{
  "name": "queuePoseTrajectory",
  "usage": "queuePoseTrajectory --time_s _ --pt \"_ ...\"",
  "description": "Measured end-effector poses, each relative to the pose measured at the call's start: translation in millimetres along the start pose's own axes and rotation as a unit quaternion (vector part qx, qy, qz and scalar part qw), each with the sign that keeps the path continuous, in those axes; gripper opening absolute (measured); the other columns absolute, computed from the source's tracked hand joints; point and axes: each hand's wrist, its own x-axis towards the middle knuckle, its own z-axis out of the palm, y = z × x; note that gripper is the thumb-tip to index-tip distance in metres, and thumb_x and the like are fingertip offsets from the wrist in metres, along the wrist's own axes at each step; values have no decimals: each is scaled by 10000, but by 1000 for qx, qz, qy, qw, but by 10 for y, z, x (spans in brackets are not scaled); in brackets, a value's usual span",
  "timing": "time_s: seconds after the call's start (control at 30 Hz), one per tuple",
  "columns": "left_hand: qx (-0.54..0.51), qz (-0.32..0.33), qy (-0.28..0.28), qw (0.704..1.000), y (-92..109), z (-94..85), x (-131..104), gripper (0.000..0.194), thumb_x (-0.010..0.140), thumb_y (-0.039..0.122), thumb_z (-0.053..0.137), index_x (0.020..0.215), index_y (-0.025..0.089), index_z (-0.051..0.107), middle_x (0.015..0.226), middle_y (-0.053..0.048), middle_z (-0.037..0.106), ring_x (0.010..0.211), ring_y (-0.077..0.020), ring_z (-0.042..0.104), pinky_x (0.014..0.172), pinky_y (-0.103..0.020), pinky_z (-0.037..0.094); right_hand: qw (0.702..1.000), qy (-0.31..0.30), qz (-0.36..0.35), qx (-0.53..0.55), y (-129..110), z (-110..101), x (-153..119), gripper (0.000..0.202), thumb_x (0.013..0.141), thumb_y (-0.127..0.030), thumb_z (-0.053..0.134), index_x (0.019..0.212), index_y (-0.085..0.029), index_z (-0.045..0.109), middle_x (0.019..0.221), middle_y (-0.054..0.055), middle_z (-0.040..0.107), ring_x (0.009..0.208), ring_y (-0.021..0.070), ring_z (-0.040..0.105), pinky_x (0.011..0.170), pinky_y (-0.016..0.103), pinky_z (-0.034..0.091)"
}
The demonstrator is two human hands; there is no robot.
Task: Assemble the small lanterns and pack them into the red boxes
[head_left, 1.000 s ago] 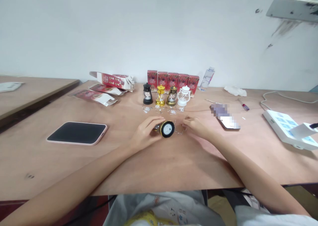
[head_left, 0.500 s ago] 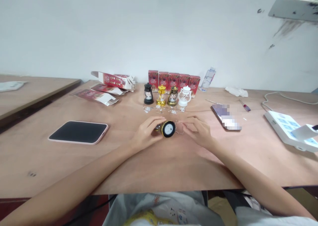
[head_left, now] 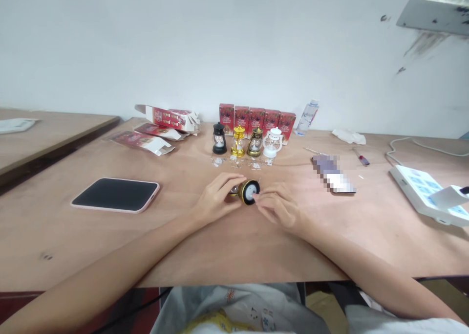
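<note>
My left hand (head_left: 216, 197) is closed round a small bronze-coloured lantern (head_left: 245, 193). The lantern lies on its side, its round black base with a white disc turned towards me. Fingertips of my right hand (head_left: 280, 207) are pinched together at the right edge of that base; whatever is between them is too small to make out. Behind my hands several small lanterns stand upright in a row: a black lantern (head_left: 219, 141), a gold lantern (head_left: 238, 142), a bronze lantern (head_left: 255, 142) and a white lantern (head_left: 272, 143). Small clear-and-white pieces (head_left: 255, 165) lie before them.
Several red boxes (head_left: 242, 119) stand behind the lanterns, with a bottle (head_left: 307, 118) to their right. Opened cartons (head_left: 142, 142) lie back left. A pink-edged phone (head_left: 116, 195) is at left. Another phone (head_left: 330, 172), a screwdriver (head_left: 362, 159) and a power strip (head_left: 421, 192) are right.
My right hand has moved left and its fingertips now meet the lantern's base. A thin clear loop seen between the hands is now mostly hidden. My left hand has hardly moved.
</note>
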Motion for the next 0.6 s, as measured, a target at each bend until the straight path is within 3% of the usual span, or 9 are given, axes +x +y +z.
queuePoseTrajectory --time_s 0.37,0.6 --pt "16 26 7 1000 28 -30 17 430 807 150 629 1216 190 503 1122 -109 607 1036 -207 592 880 -356 520 1000 1 -11 3 -5 16 -21 214 808 -8 586 963 -151 551 848 88 715 812 181 649 690 316 522" --pt "10 -13 49 999 70 -66 31 408 791 220 683 1162 171 520 1063 -103 619 974 -198 615 831 -323 531 999 -32 8 -44 -103 6 44 402 855 -77 535 1249 -97 461 1029 153 685 998 203 643 807 328 548"
